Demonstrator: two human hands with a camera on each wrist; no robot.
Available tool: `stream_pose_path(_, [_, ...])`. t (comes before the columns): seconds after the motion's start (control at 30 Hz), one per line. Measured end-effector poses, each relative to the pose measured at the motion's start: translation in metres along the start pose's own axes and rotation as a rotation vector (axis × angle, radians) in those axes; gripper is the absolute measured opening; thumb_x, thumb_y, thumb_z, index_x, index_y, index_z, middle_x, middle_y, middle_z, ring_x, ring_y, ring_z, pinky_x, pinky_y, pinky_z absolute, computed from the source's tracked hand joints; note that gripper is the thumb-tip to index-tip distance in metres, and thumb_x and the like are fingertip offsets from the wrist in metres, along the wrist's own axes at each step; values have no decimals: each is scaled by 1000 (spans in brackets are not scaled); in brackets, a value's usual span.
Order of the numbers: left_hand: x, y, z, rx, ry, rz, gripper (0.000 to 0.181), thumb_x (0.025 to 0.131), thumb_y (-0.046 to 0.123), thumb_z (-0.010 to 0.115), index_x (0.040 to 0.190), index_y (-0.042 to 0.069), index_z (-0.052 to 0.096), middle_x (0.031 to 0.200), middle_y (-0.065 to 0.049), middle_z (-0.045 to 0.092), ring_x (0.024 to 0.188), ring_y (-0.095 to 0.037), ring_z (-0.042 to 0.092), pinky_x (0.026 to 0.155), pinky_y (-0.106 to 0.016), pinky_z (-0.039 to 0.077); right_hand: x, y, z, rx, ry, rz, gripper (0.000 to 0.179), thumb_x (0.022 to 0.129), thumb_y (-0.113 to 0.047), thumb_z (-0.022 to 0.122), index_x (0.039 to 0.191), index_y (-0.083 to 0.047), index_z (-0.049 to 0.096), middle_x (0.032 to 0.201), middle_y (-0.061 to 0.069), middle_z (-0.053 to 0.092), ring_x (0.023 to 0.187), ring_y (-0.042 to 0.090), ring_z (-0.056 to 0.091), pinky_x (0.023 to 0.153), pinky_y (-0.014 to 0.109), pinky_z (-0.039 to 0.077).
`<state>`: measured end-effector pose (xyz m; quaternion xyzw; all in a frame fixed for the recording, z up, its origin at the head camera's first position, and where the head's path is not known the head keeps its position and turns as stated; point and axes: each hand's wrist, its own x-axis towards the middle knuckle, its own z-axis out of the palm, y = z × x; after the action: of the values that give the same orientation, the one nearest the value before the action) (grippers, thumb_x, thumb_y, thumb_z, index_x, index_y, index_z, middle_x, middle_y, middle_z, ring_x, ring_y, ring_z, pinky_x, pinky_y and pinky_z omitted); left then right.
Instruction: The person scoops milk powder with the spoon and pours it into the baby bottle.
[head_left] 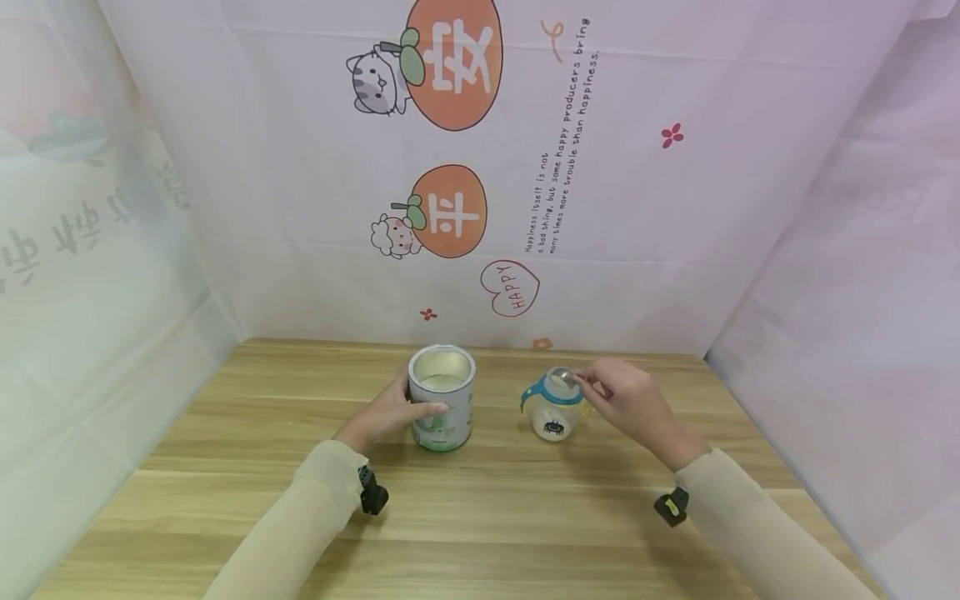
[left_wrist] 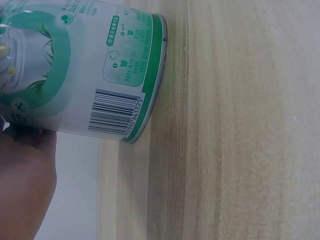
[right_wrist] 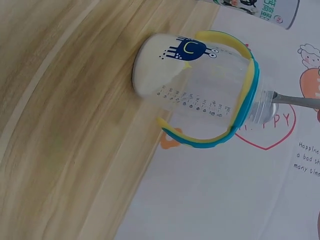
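While the left hand (head_left: 392, 413) has a grip round an open tin (head_left: 454, 423) on the tabletop (head_left: 495, 517), the right hand (head_left: 632, 398) is pinching a metal spoon (right_wrist: 297, 101), its bowl right at the mouth of a clear baby bottle (right_wrist: 200, 80). Bottle's standing upright just right of the tin, blue-and-yellow handles (right_wrist: 207, 142) on, with some white stuff (right_wrist: 154, 72) in the bottom.

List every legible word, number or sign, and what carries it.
"安": upper orange fruit print on white fabric backdrop
"平": lower orange fruit print
"HAPPY": red heart outline, same backdrop
"Happiness itself is not a bad thing, but some happy producers bring many times more trouble than happiness.": same backdrop
"…07992 641775": barcode on white-and-green cylindrical can
Too small or blurred: can's other print, scale on clear plastic bottle, characters on left fabric wall.
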<state>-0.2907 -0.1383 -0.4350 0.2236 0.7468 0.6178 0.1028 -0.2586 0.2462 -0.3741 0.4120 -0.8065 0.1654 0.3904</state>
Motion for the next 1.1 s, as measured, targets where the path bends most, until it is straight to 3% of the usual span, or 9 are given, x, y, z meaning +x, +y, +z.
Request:
stream_pose_path(0.1, [1,-1,0,2,0,-1,95,87,25,81,157,35,18,153,-11,39,143,-35,33,113,-63,23,1,-2,0,-5,-16,-56,31,104,-28,55,88,-5,68,81,4,69,67,12,62,55,20,51])
stream_pose_path(0.27, [0,-1,0,0,2,-8,95,87,26,81,157,35,17,154,-12,38,143,-35,32,114,-63,22,2,-5,-1,-21,-42,-127,11,96,-12,66,91,-2,67,83,7,69,71,17,66,60,25,56])
stream_pose_path(0.53, [0,-1,0,-13,1,-8,95,87,25,81,157,36,17,154,-14,37,143,-35,32,114,-63,21,7,-10,-3,-81,-30,-238,32,107,-22,49,87,-3,65,74,2,59,62,13,57,52,23,51])
stream_pose_path(0.9, [-1,1,1,-8,7,-13,94,87,26,81,156,37,18,154,-15,37,144,-36,31,114,-64,20,8,-12,-5,-69,-35,-276,29,106,-18,51,92,0,69,76,3,60,62,12,55,53,22,51])
stream_pose_path(1.1, [-1,1,1,-6,2,0,94,87,24,81,156,37,18,154,-14,37,143,-35,33,114,-62,23,8,-11,-5,-67,-15,-246,30,106,-19,51,88,-1,67,76,4,62,61,13,58,53,23,51])
